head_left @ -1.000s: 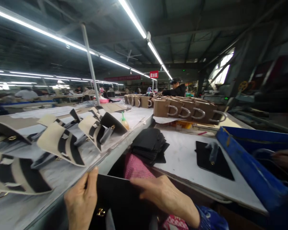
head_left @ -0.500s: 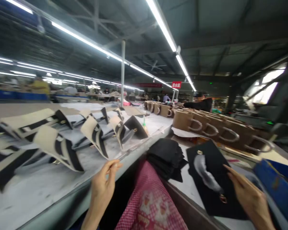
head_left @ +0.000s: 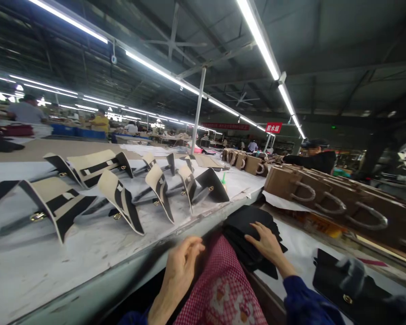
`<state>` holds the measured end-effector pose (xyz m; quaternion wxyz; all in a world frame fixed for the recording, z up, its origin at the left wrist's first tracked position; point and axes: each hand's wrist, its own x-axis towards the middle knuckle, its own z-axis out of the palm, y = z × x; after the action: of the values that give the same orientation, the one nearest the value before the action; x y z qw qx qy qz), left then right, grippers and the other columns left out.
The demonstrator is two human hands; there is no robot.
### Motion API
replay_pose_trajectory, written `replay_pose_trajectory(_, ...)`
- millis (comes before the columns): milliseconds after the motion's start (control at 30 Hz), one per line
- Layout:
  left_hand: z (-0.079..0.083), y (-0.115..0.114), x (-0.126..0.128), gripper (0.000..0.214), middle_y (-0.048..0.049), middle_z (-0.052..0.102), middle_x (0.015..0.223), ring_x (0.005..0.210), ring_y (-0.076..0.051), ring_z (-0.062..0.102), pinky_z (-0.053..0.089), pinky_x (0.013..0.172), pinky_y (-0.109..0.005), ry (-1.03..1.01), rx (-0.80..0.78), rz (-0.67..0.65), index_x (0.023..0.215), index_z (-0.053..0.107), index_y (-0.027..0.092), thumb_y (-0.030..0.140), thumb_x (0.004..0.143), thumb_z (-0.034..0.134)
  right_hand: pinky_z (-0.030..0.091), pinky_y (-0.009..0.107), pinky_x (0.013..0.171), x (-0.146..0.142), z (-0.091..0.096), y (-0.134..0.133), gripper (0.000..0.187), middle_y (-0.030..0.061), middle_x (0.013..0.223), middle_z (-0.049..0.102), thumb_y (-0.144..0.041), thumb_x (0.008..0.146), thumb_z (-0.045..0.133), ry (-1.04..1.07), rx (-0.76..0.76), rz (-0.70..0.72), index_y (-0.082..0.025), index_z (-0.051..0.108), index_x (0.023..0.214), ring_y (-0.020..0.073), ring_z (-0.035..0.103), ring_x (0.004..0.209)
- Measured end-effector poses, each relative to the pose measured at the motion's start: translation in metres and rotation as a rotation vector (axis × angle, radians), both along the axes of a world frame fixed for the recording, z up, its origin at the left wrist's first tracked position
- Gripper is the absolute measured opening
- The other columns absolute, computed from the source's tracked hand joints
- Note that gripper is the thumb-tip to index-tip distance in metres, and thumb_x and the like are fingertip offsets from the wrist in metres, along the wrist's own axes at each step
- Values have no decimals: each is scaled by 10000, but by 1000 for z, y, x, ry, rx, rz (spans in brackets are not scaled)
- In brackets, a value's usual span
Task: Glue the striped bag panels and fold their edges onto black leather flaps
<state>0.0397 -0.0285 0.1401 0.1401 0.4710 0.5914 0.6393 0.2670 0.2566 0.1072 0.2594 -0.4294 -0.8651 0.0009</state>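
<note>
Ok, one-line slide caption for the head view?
Right hand on a stack of flat black sheets, left hand loosely curled, curved cream-and-black panels on the white tabletop.

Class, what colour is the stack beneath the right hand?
The stack is black, clearest in the head view.

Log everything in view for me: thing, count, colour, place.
curved flap panels: about ten, cream and black, on left table
panel stack: one, black, centre right
clasp panel: one, black, lower right
handbags: several, brown, right
nozzle bottle: one, green tip, behind rightmost flap panel
hanging sign: one, red, background
tube lights: several, white, ceiling
co-workers: several, mixed clothing, background
apron: one, red check, bottom centre
sleeves: two, blue, bottom
left hand: one, bare, beside left table
right hand: one, bare, on panel stack
</note>
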Motion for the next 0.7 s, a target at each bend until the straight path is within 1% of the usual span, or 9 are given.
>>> replay_pose_trajectory(67,-1,0,5,318,-62,777,891,839,-223,721,550,789,-337,-15,-33,-59,986,672,206,446,967,464,456,499,986,-23,-4,-1,415,108,1247,601,-457,905,671,-50,-38,-52,-167,618,1197,274,567,1151)
replay_pose_trajectory(133,-3,1,9,321,-71,774,894,834,-222,713,546,784,-336,-42,-62,-102,991,670,197,442,965,465,467,490,963,-28,-2,-4,344,95,1190,608,-430,931,649,-83,-74,-83,-167,629,1152,261,577,1102)
replay_pose_trajectory(267,-9,6,13,306,-83,760,885,801,-211,688,530,751,-322,-123,-103,-168,986,655,174,410,956,464,493,448,931,-14,9,-6,272,71,1114,634,-413,973,598,-110,-164,-50,-168,649,1079,223,607,1030)
replay_pose_trajectory(400,-20,12,20,238,-89,757,893,780,-198,661,512,756,-325,-209,-148,-265,989,641,164,334,922,489,502,436,941,-7,15,-3,226,69,1135,649,-376,992,576,-92,-216,-51,-174,663,1047,210,621,1032)
replay_pose_trajectory(500,-27,17,29,274,-143,740,985,838,-216,654,510,769,-347,-276,-180,-324,1024,620,136,349,881,523,523,403,901,-8,21,-6,218,56,1075,674,-376,988,585,-58,-225,-79,-180,679,991,194,644,965)
replay_pose_trajectory(567,-30,22,35,438,-212,705,1089,909,-257,658,517,780,-381,-336,-194,-353,1105,591,97,437,829,580,544,391,840,-10,26,-17,232,53,986,691,-377,986,579,-21,-205,-81,-177,691,953,194,662,887)
replay_pose_trajectory(633,-32,28,39,777,-306,621,1248,979,-323,664,536,760,-428,-409,-199,-398,1266,511,45,595,734,646,556,409,795,-15,28,-40,254,74,930,695,-401,979,573,27,-155,-41,-188,705,942,219,673,856)
replay_pose_trajectory(667,-32,30,40,973,-346,545,1345,1026,-361,661,547,744,-451,-446,-196,-430,1359,445,32,681,668,668,554,427,811,-17,27,-55,259,93,975,695,-430,970,577,58,-114,13,-210,713,960,247,673,914)
replay_pose_trajectory(700,-31,31,39,1130,-354,459,1438,1094,-392,645,557,744,-469,-476,-183,-461,1440,378,48,744,606,687,550,420,833,-19,24,-71,237,101,1024,694,-464,948,604,80,-81,90,-259,719,976,261,664,981)
